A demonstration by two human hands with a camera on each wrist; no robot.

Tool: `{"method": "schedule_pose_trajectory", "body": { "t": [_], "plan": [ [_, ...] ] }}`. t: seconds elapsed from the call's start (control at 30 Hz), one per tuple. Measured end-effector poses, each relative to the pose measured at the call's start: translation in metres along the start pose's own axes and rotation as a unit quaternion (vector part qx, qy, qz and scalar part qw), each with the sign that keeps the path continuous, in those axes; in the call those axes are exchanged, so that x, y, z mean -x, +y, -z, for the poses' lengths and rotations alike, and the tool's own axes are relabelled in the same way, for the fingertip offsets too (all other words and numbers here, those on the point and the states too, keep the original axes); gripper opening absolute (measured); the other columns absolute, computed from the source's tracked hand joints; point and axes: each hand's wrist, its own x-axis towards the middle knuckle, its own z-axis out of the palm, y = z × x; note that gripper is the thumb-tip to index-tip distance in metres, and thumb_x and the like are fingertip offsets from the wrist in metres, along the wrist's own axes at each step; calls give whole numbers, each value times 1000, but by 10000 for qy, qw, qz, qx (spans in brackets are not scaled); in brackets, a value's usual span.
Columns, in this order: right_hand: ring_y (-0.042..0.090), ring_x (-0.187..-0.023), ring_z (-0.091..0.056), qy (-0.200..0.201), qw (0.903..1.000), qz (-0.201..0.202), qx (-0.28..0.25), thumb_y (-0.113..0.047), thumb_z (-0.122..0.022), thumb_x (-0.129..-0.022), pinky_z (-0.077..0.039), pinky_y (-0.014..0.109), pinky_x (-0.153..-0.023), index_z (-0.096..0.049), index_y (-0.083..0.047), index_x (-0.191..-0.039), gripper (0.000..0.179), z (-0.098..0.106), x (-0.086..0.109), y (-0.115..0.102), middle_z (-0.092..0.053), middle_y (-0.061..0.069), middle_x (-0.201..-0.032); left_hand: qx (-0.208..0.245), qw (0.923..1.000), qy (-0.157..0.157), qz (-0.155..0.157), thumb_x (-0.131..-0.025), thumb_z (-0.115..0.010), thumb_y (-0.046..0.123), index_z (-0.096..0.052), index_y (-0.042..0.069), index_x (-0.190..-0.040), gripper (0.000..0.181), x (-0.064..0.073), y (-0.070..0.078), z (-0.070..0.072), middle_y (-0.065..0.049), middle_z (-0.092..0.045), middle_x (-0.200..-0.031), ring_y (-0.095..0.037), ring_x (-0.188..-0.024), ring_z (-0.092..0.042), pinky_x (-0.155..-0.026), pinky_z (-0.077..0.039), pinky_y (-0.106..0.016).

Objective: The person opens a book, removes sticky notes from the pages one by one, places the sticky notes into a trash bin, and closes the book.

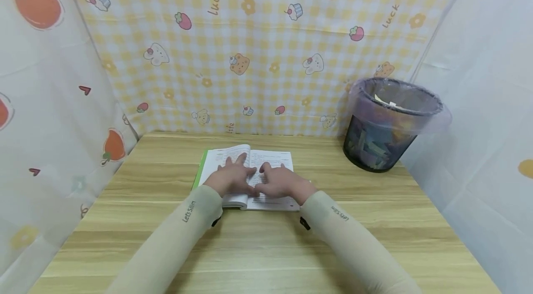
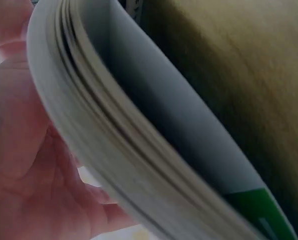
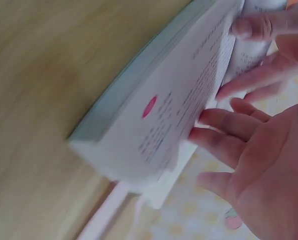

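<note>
An open book (image 1: pixel 272 204) with printed pages and a green cover edge lies on the table. My left hand (image 1: pixel 234 178) rests over the left page near the gutter, fingers spread. On the right page, the fingertips of my right hand (image 1: pixel 282 181) touch the paper, its fingers slightly bent. The right wrist view shows those fingers on the printed page (image 3: pixel 161 125), with fingers (image 3: pixel 261 27) of the left hand at the gutter. In the left wrist view, the thick curved page block (image 2: pixel 114 145) hides part of the left hand (image 2: pixel 24 160).
A dark bin (image 1: pixel 376 141) with a translucent purple liner stands at the table's back right, with papers inside. A pink strip (image 3: pixel 104 212) shows by the book's edge. Patterned cloth (image 1: pixel 266 53) hangs behind the wooden table (image 1: pixel 258 252).
</note>
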Motion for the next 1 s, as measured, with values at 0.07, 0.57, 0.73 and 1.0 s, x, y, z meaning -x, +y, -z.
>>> {"method": "schedule_pose_trajectory", "body": {
  "t": [0.07,0.57,0.73,1.0],
  "plan": [
    [34,-129,-73,102,9991,31,-416,-50,-54,-108,-40,58,-130,-55,-8,-149,58,2,1,11,-76,17,-138,100,9999,-6,61,-90,-86,55,-54,24,-164,86,-1,3,-2,-18,-4,-186,-66,-164,-4,-127,-15,-85],
    [49,-164,-33,487,9781,-1956,516,-49,-62,-111,-17,72,-135,-79,-3,-94,52,1,5,61,-54,28,-163,279,9986,-167,416,-87,-91,50,-56,24,-163,87,-7,11,-7,-12,4,-187,-63,-166,5,-131,-6,-81],
    [47,-153,-48,674,9790,-1843,550,-43,-67,-109,-28,69,-132,-77,-1,-98,45,0,3,55,-62,26,-154,333,9983,-188,445,-88,-91,50,-55,25,-163,87,-5,10,-6,-11,4,-187,-62,-166,6,-131,-6,-82],
    [44,-141,-60,804,9848,-1491,388,-33,-60,-110,-44,61,-125,-70,8,-132,47,16,6,38,-61,28,-155,396,9979,-164,485,-88,-90,49,-55,24,-163,87,-3,7,-4,-11,5,-187,-60,-167,8,-130,-5,-82]
  ]
}}
